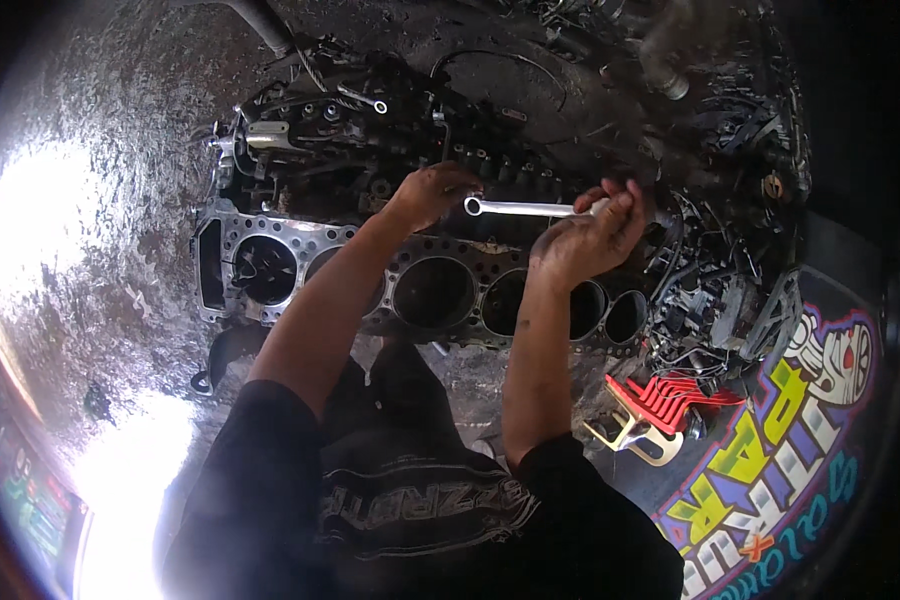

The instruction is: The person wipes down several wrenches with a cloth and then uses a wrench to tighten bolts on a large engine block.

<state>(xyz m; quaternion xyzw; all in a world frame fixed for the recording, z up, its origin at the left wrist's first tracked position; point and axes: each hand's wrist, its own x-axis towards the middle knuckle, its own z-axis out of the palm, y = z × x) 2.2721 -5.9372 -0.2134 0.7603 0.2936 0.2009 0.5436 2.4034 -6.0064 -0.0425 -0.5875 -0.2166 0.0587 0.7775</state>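
Note:
A long silver ring spanner (530,209) lies level above the far side of the engine block (385,318). My right hand (588,238) is curled round its right end, palm partly turned up. My left hand (432,197) reaches over the block, with its fingertips bent close beside the spanner's left ring. Those fingers are closed, and what they grip, if anything, is hidden. Below both hands runs the block's flat top face, with a row of round cylinder bores (434,292). Dark, greasy parts line its far side.
A second ring-ended spanner (363,99) rests on the engine's far side. Dark hoses and cables (510,60) lie beyond. Loose metal parts (705,310) crowd the right end. Red plastic chairs (670,400) stand near a painted wall at lower right. The concrete floor (120,220) is stained.

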